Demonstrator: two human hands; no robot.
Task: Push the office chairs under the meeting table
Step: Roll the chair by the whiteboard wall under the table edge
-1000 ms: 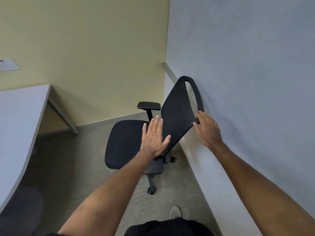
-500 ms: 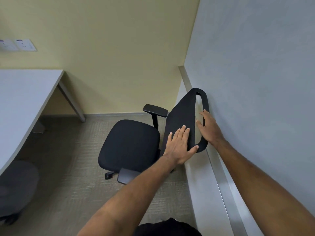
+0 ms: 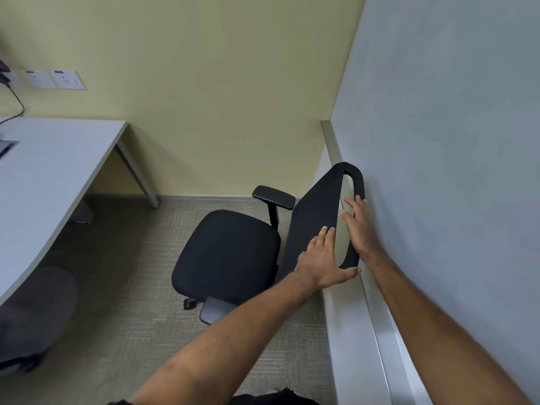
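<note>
1. Both hands lie flat, fingers straight: left hand (image 3: 321, 258) on the chair (image 3: 228, 252) back's front, right hand (image 3: 359, 229) behind its frame.
2. The chair stands by the wall, well apart from the table (image 3: 58, 165) to the hands' left.
3. Pushing it under seems not yet done.

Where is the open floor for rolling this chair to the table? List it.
Bare carpet lies between the black swivel chair's seat and the white table's curved edge. It is tight on the right: the black backrest nearly meets the grey wall, with the right hand between.
</note>
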